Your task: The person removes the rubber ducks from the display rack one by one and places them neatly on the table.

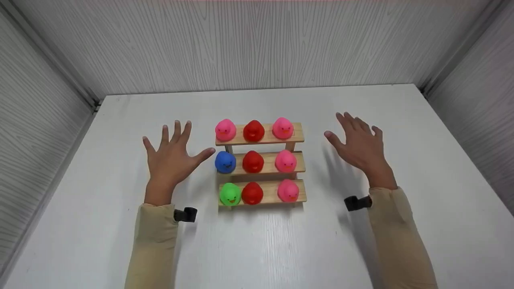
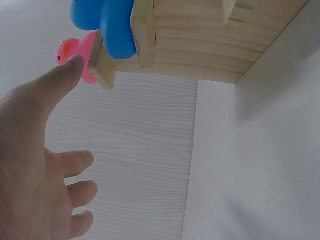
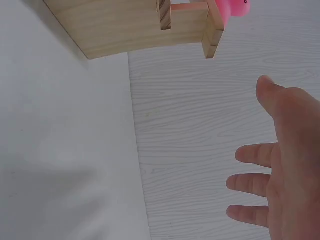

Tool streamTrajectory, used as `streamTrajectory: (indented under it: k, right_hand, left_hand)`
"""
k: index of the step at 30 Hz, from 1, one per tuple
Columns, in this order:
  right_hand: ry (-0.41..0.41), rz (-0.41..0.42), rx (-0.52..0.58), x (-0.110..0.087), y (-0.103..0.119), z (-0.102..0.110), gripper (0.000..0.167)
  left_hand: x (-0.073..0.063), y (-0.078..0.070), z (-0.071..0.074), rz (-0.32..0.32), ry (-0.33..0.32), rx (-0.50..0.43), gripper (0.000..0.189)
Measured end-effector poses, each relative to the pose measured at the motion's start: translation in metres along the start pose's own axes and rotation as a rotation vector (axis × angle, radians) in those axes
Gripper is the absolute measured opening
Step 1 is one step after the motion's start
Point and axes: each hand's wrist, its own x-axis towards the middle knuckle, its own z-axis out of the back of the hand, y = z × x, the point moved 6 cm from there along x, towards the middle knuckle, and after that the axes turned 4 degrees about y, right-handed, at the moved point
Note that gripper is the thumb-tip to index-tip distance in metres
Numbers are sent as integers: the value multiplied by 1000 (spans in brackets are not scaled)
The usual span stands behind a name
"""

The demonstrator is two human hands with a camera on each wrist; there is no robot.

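Observation:
A three-tier wooden rack (image 1: 270, 185) stands mid-table with rubber ducks on every tier. Its top tier bears a pink duck (image 1: 225, 130), a red duck (image 1: 253, 131) and another pink duck (image 1: 283, 128). On the middle tier are a blue duck (image 1: 225, 162), a red duck (image 1: 253, 161) and a pink duck (image 1: 286, 161). The bottom one carries a green duck (image 1: 230, 194), a red duck (image 1: 252, 193) and a pink duck (image 1: 288, 190). My left hand (image 1: 170, 162), fingers spread, is left of the rack, its thumb near the blue duck. Holding nothing, my right hand (image 1: 360, 146) is to the right, fingers extended.
The rack stands on a white table (image 1: 257, 249). A grey wood-grain panel (image 1: 257, 48) rises behind it, with side panels at left (image 1: 36, 120) and right (image 1: 478, 100). A small dark camera (image 1: 185, 214) is strapped at the left wrist, another camera (image 1: 357, 203) at the right.

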Motion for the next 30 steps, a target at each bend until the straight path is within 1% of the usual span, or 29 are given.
streamTrajectory:
  k: [3, 6, 11, 15, 23, 27, 30]
  right_hand:
    - [-14, 27, 31, 0, 5, 0, 81]
    - [-16, 51, 95, 1, 9, -2, 80]
    - [1, 88, 220, 4, 16, -5, 76]
    - [2, 116, 279, 5, 25, -6, 73]
    - [-22, 156, 376, 7, 44, -6, 67]
    - [-30, 182, 404, 9, 54, -6, 65]
    - [-32, 195, 418, 10, 60, -6, 63]
  left_hand:
    - [0, -2, 0, 3, 5, -8, 100]
    - [1, -4, 0, 1, 5, -35, 99]
    - [3, -9, 1, -14, -4, -101, 98]
    - [4, -12, 3, -23, -13, -150, 98]
    - [5, -21, 9, -64, -58, -224, 94]
    - [7, -23, 9, -83, -85, -272, 92]
    - [8, -24, 10, -98, -90, -302, 93]
